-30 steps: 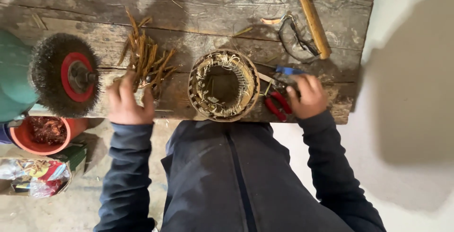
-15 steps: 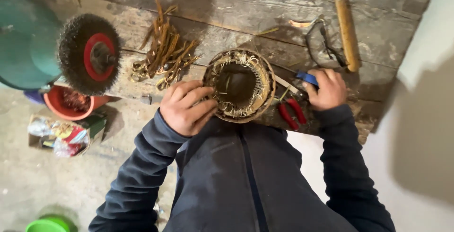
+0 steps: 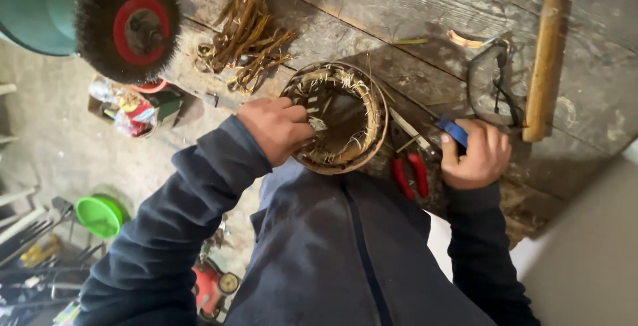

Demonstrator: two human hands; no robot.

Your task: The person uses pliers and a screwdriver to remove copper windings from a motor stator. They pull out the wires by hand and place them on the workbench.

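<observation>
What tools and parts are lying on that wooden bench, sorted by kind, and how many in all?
Round wound coil ring: 1
Blue-handled tool: 1
Red-handled pliers: 1
Wire brush wheel: 1
Wooden handle: 1
Pile of pulled wire strips: 1
Total: 6

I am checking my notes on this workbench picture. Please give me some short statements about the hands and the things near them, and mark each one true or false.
1. The left hand grips the rim of the round wound stator ring. True.
2. The right hand is empty. False: it holds a blue-handled tool.
3. Red-handled pliers lie on the wooden bench between the ring and the right hand. True.
4. The wire brush wheel lies inside the ring. False: it is apart, at the bench's far left.
5. The bundle of brownish strips is in the left hand. False: it lies on the bench beyond it.
</observation>
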